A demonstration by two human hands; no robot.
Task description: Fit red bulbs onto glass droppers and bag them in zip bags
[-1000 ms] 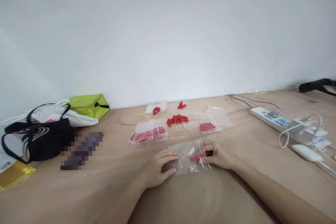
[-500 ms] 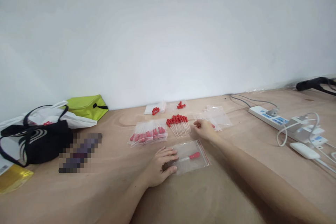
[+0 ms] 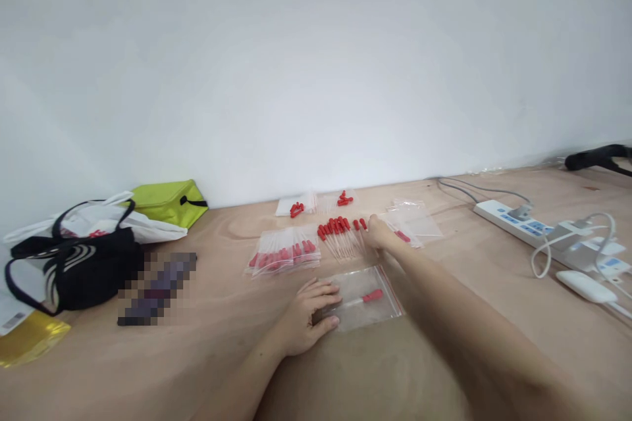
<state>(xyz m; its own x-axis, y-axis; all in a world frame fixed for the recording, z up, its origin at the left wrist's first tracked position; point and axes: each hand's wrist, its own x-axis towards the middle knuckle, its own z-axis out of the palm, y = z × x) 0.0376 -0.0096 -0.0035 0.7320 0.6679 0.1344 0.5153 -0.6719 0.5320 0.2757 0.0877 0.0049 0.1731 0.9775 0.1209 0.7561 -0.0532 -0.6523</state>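
My left hand (image 3: 309, 316) lies with fingers spread on the left end of a clear zip bag (image 3: 345, 316). Inside that bag is a dropper with a red bulb (image 3: 372, 296). Beyond it, a row of droppers (image 3: 338, 227) with red bulbs and thin pale stems lies fanned out. Two more droppers (image 3: 359, 224) sit slightly apart at the row's right end. Right beside these two is my right hand (image 3: 379, 235), its fingers curled together; what they hold, if anything, is hidden. To the left, a stack of filled zip bags (image 3: 284, 253) shows red bulbs through the plastic.
Flat clear bags (image 3: 415, 220) lie right of my right hand, with a red bulb near them. Small red bulbs (image 3: 297, 210) rest by the wall. A power strip (image 3: 513, 220) with cables is at right. A black bag (image 3: 93, 270) and a lime-green bag (image 3: 170, 204) stand left.
Two droppers now stand apart from the row, toward my right hand, which has turned and moved slightly right. My left hand stays on the bag. The whole view has shifted a little.
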